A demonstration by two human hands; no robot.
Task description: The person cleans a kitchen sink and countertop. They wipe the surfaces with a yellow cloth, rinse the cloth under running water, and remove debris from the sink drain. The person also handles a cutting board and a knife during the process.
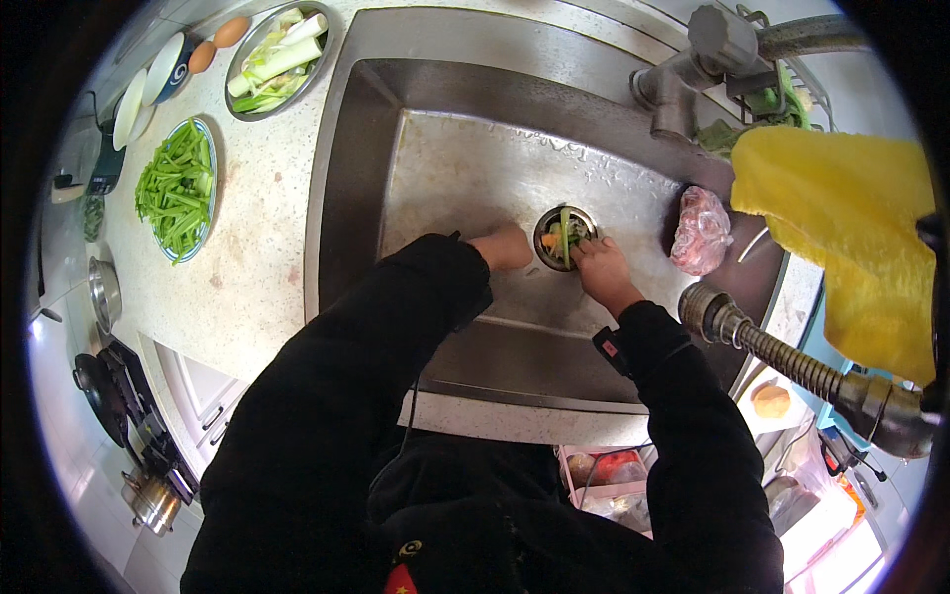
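Observation:
In the steel sink (460, 171), a drain strainer (540, 251) holds vegetable scraps (565, 237), among them a green stalk piece and an orange bit. My right hand (600, 271) reaches down to the strainer's right side, its fingertips at the rim and the scraps. Whether they pinch anything is hidden. Left of the drain, my left hand (508, 247) is low over the sink floor, apart from the strainer. Its fingers are bent out of sight, so its grip cannot be judged. A pinkish lump of meat in clear plastic (700, 232) rests against the sink's right side.
A faucet (683, 82) stands at the back right; a spring-coil hose (779, 356) and a yellow cloth (839, 185) hang over the right side. On the left counter are a plate of cut green stalks (178, 189), a metal dish of scallion pieces (278, 63) and two eggs (215, 44).

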